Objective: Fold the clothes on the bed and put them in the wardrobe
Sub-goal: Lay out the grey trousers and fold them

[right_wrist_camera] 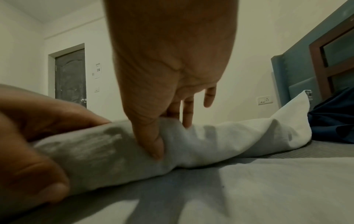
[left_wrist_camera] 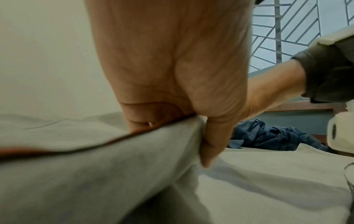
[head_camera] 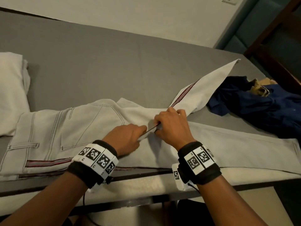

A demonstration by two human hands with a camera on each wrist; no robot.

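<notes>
Light grey trousers (head_camera: 68,128) lie across the near edge of the grey bed (head_camera: 114,62), waistband to the left. One leg (head_camera: 244,144) lies flat to the right. The other leg (head_camera: 203,88) is raised and twisted, its hem pointing to the far right. My left hand (head_camera: 143,132) pinches this leg's seam edge (left_wrist_camera: 162,136) between thumb and fingers. Right beside it, my right hand (head_camera: 162,121) grips the bunched leg (right_wrist_camera: 191,144), thumb in front and fingers behind. A crumpled dark blue garment (head_camera: 254,103) lies at the right.
A white pillow or folded cloth (head_camera: 11,88) sits at the left end of the bed. A teal headboard and dark wooden frame (head_camera: 276,38) stand at the right. A tan item (head_camera: 260,87) lies on the blue pile. A door (right_wrist_camera: 70,78) shows in the right wrist view.
</notes>
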